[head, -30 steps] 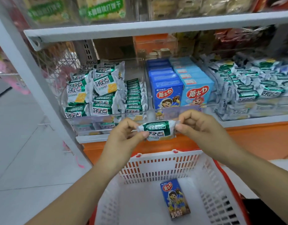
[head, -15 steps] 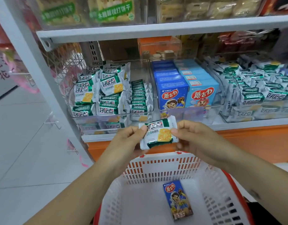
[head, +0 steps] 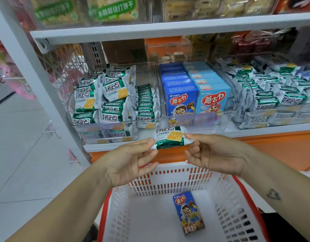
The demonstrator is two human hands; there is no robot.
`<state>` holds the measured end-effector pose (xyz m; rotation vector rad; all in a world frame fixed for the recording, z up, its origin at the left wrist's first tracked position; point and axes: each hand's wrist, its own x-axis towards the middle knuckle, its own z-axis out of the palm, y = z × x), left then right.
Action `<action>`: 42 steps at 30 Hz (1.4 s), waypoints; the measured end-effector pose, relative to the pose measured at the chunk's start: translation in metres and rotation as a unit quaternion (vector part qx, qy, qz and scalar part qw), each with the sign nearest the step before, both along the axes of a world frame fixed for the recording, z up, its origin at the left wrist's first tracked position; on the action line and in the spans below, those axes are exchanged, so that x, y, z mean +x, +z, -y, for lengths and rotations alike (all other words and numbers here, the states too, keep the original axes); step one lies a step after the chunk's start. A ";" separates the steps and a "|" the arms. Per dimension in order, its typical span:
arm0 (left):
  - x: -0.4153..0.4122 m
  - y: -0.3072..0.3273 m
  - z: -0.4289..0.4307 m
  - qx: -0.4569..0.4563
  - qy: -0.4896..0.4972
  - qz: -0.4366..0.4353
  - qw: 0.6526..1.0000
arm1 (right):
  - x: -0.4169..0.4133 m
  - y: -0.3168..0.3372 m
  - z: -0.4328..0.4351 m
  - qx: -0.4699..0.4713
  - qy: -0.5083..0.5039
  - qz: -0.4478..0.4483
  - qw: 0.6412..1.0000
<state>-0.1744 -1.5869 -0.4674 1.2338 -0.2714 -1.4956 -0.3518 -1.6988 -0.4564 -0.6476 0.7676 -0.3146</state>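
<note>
A store shelf (head: 255, 131) is faced, its clear bins stocked with matching packets. A white-and-red shopping basket (head: 168, 175) is seen below, with a blue biscuit box (head: 190, 213) lying on its floor. Above the basket's far rim, just in front of the shelf edge, a cracker packet (head: 170, 137) is held level between the left hand (head: 131, 159) and the right hand (head: 211, 154). One crimped end is pinched by each. The packet is judged light, its film slick and crinkly, its contents brittle. The end seals are best gripped and the middle spared from squeezing. A silver wrapper with green bands, black characters and a yellow cracker picture is shown.
</note>
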 end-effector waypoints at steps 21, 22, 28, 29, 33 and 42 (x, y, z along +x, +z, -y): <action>-0.004 0.005 0.001 -0.169 0.050 0.341 0.924 | 0.000 -0.006 0.001 -0.410 0.017 -0.099 0.907; -0.006 0.004 0.000 -0.171 0.047 0.383 0.907 | -0.001 -0.006 0.000 -0.434 0.017 -0.116 0.893; -0.014 0.002 0.002 -0.218 0.075 0.416 0.880 | 0.001 -0.007 -0.001 -0.504 -0.064 -0.094 0.856; -0.013 0.001 0.002 -0.222 0.075 0.412 0.881 | 0.001 -0.008 -0.001 -0.508 -0.073 -0.084 0.854; -0.010 -0.002 0.002 -0.224 0.052 0.419 0.879 | 0.001 -0.013 -0.003 -0.533 -0.084 -0.085 0.838; -0.011 -0.002 0.000 -0.234 0.063 0.471 0.848 | 0.004 -0.014 -0.004 -0.492 -0.096 -0.053 0.864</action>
